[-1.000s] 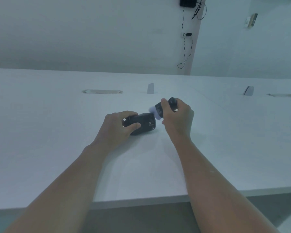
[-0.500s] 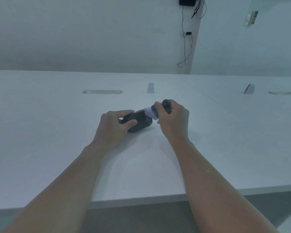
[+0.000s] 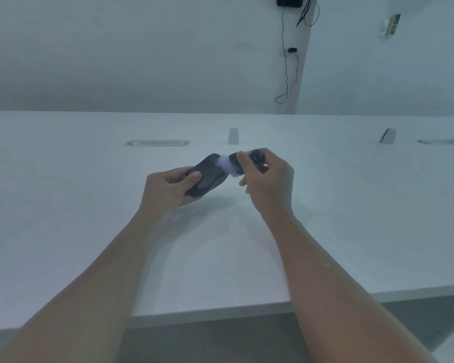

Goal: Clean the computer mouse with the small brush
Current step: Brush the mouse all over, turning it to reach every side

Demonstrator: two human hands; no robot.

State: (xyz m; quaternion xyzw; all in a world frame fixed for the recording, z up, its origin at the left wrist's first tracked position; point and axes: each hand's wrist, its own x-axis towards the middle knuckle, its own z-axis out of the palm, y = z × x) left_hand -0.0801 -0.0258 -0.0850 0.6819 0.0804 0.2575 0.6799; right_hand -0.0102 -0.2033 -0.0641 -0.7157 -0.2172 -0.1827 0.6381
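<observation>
Above open table (image 3: 63,231), brush (image 3: 232,166) on mouse (image 3: 207,176)

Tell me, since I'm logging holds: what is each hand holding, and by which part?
The left hand holds the mouse by its near end; the right hand holds the brush by its dark handle.

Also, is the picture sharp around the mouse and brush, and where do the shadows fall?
Head view: mouse and brush are slightly soft, the white bristles smeared; dim bluish light; faint shadows lie on the table beneath both hands.
</observation>
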